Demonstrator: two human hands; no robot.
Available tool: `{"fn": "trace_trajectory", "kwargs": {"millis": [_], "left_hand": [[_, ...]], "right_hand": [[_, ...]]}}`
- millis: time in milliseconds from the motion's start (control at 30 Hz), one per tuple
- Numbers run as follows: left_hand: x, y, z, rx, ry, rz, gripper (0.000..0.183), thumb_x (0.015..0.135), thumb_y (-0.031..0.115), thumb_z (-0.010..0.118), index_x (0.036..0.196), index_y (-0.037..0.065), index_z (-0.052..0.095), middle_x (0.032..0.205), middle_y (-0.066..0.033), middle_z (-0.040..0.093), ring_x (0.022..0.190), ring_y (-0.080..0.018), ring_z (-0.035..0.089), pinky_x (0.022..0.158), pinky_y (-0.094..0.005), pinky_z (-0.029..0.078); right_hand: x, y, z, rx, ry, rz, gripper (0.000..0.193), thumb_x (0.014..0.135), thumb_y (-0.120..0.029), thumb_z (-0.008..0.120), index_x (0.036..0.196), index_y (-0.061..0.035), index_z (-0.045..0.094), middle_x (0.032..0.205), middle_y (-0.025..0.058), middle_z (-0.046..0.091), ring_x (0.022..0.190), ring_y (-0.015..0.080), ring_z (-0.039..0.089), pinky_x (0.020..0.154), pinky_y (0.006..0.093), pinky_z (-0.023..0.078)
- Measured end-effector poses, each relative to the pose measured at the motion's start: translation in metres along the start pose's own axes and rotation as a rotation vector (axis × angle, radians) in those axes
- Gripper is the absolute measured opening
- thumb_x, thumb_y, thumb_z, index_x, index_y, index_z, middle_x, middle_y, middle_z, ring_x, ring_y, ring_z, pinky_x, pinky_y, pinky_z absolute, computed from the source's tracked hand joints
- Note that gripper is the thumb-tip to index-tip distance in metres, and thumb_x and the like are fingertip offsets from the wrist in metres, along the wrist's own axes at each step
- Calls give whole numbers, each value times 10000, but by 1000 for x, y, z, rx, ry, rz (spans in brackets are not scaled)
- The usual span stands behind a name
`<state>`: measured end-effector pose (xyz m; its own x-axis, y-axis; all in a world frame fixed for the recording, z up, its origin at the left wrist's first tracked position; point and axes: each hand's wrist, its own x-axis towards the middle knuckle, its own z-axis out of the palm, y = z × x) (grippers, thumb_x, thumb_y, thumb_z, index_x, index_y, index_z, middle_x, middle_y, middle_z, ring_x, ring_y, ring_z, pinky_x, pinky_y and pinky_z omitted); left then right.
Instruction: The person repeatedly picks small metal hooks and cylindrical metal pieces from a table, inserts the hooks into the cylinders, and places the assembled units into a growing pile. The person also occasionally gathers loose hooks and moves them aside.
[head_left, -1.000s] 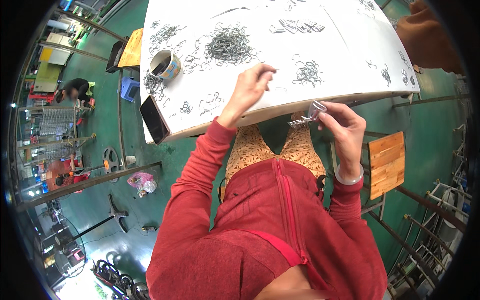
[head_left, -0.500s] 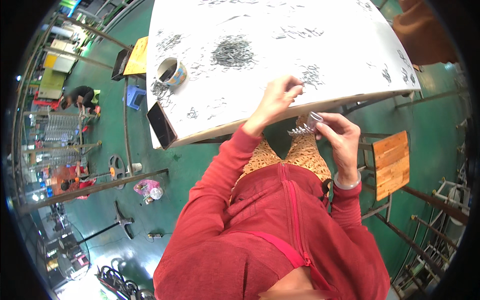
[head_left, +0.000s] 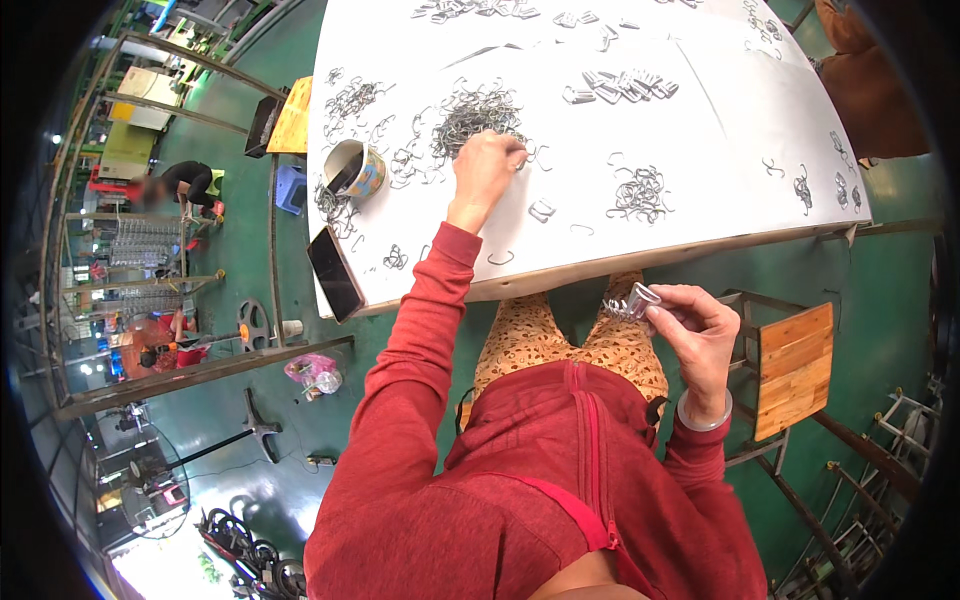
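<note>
My left hand [head_left: 487,170] is at the near edge of a heap of loose bent metal hooks [head_left: 462,122] on the white-topped table. Its thumb and fingers are pinched together, and whatever is between them is too small to make out. Off the table's front edge, above my lap, my right hand [head_left: 700,335] grips a stack of nested metal hooks [head_left: 632,302] between thumb and fingers. The stack's flat, shiny side faces up by the fingertips, and its curled ends point left. A looser group of hooks [head_left: 640,194] lies on the table between the hands.
Bundled stacks of hooks [head_left: 620,87] lie farther back on the table [head_left: 690,140]. A patterned tub [head_left: 357,170] and a dark phone [head_left: 335,272] are at the left side. A wooden stool [head_left: 795,370] stands at right. Another person's brown sleeve [head_left: 860,90] shows at far right.
My left hand has moved from near the table's front edge, forward and left to the heap. My right hand still holds the stack, slightly lower. The view has shifted a little.
</note>
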<state>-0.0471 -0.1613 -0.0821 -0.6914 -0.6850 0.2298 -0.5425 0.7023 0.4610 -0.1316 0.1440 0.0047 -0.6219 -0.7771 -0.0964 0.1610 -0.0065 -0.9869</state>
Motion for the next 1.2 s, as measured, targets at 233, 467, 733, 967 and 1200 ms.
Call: {"fn": "trace_trajectory", "kwargs": {"millis": [233, 467, 733, 967, 1200], "left_hand": [[-2, 5, 33, 229, 22, 140, 156, 744, 135, 677, 870, 42, 669, 833, -130, 589, 885, -285, 568, 721, -392, 499], [-14, 3, 5, -852, -111, -339, 145, 838, 125, 602, 862, -17, 586, 847, -88, 593, 708, -134, 561, 610, -280, 508], [-67, 66, -25, -1209, -247, -160, 156, 855, 46, 515, 962, -57, 564, 816, -90, 597, 643, -113, 574, 569, -229, 482], [-142, 127, -86, -1099, -272, -98, 168, 882, 100, 580, 953, -51, 589, 830, -81, 653, 711, -113, 620, 655, -238, 507], [-158, 140, -67, -835, 22, 286, 108, 783, 62, 681, 877, 21, 649, 982, -104, 606, 902, -224, 602, 771, -314, 479]], "right_hand": [[3, -6, 6, 29, -16, -29, 188, 783, 99, 621, 967, 67, 643, 832, 84, 671, 728, 95, 635, 608, 189, 515], [-10, -2, 4, 47, -12, -59, 192, 788, 79, 630, 978, 59, 642, 841, 89, 674, 723, 101, 633, 613, 200, 507], [-26, 4, 13, -22, 42, -125, 181, 798, 43, 635, 978, 41, 654, 804, 69, 672, 674, 83, 613, 584, 198, 494], [-31, 8, 24, 49, 66, -123, 181, 806, 13, 649, 985, 42, 651, 825, 73, 673, 686, 91, 616, 594, 209, 508], [-34, 4, 26, -6, 83, -169, 188, 801, 49, 633, 988, 44, 646, 832, 74, 667, 692, 100, 618, 607, 216, 506]]}}
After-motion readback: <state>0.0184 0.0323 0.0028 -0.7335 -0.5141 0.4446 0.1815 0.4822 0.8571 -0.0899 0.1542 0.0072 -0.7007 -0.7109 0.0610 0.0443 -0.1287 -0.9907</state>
